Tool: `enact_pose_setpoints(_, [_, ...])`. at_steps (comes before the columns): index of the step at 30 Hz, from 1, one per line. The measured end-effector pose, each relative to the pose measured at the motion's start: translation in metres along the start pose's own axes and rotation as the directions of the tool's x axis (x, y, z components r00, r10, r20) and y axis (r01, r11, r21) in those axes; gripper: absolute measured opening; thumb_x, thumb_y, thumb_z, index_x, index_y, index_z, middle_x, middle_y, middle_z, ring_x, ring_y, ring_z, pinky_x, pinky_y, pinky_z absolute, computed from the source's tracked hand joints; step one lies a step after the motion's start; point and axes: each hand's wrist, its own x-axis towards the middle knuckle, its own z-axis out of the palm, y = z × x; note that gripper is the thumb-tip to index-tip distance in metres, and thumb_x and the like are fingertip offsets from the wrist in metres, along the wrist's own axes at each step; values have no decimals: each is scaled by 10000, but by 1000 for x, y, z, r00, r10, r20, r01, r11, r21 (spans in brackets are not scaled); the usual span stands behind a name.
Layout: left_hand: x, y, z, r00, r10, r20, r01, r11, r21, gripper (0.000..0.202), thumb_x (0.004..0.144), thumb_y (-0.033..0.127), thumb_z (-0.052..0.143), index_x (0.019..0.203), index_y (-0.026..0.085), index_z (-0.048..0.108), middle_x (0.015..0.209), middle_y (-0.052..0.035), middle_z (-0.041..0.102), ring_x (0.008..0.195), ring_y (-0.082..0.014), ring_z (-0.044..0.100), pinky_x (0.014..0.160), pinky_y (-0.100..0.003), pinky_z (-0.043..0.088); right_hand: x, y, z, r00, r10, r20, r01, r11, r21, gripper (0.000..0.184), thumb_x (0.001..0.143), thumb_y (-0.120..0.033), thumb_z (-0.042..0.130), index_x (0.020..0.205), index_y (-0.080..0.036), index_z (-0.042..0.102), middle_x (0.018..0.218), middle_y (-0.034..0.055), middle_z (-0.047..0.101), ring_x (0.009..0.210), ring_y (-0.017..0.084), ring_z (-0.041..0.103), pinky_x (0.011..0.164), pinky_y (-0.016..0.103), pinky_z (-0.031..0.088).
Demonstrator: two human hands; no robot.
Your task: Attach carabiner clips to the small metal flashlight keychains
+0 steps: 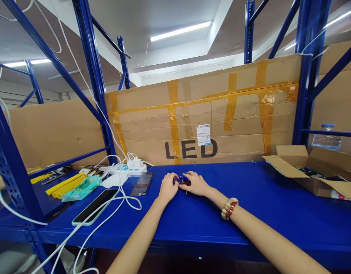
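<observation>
Several small, shiny dark red and blue pieces (184, 182) lie between my hands on the blue shelf top; they are too small and covered to name. My left hand (168, 187) rests on the surface with its fingers curled at their left end. From the right, my right hand (196, 184) curls over the pieces, fingers bent around them. A thin dark red tip (187, 194) sticks out below. What lies under the fingers is hidden.
Left of my hands lie a dark phone (142, 184), a second phone (96, 206), white cables (122, 190), a power strip (129, 167), a green packet (83, 188) and yellow rolls (65, 184). An open carton (315, 182) stands right, before a large cardboard panel (221, 114).
</observation>
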Motion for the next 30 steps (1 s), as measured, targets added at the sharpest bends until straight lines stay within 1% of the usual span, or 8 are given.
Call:
enact_pose_setpoints(2, [-1,3,-3,1000,-9,-18,10,999,42,195,739,104,429,867,187,550,884,-39,528,868,-170,482,790,-292,373,-2,-1,-7,998,36,-46,-39,998,-54,505,801,-516,444,1162,-182,557,1178,120,510,1114,266,432,918,417,311])
enact_pose_setpoints(4, [-2,6,-5,1000,-12,-12,13,998,65,178,751,130,433,869,187,553,821,-31,530,827,-164,494,752,-277,370,-3,-1,-13,994,83,-69,-89,992,-88,401,852,-447,381,1031,-196,637,1069,112,575,1042,260,489,871,400,342])
enact_pose_setpoints(7, [-2,8,-5,998,-23,60,23,1000,11,164,768,170,439,892,193,544,691,6,536,689,-133,513,648,-241,354,-3,0,-16,988,131,-82,-138,987,-86,322,856,-283,373,959,-198,666,1005,98,612,979,243,536,805,350,382])
enact_pose_setpoints(10, [-2,5,-2,992,6,125,0,999,-46,148,781,197,447,898,190,537,652,25,547,614,-110,506,593,-221,337,-1,3,-13,987,142,-74,-145,988,-46,283,808,-212,421,942,-212,671,961,54,640,924,204,569,724,277,410])
enact_pose_setpoints(14, [0,1,2,987,34,159,-37,999,16,136,804,217,431,866,185,548,753,1,578,742,-135,519,691,-247,365,0,4,-9,986,153,-69,-152,988,24,283,802,-254,447,988,-206,655,928,28,655,861,173,593,663,231,420])
enact_pose_setpoints(19, [-1,1,1,986,-61,153,46,994,100,221,838,346,402,912,203,553,953,-29,571,922,-197,486,816,-339,351,3,5,-5,988,132,-76,-126,989,80,324,825,-237,428,1088,-175,606,952,32,651,866,138,593,709,196,422])
enact_pose_setpoints(24, [-1,3,0,985,-126,115,113,987,116,258,848,345,370,962,210,558,1010,-45,548,983,-214,454,857,-372,338,5,8,-4,985,156,-67,-152,986,65,335,849,-221,370,1092,-187,599,1035,43,625,943,163,572,747,231,420])
enact_pose_setpoints(30, [-2,4,2,983,-11,181,7,1000,20,286,828,373,408,1059,286,552,1101,-11,512,1023,-198,438,909,-375,320,1,5,-7,992,127,-19,-127,992,-2,324,844,-275,383,1100,-279,582,1087,11,601,1005,206,543,767,297,409])
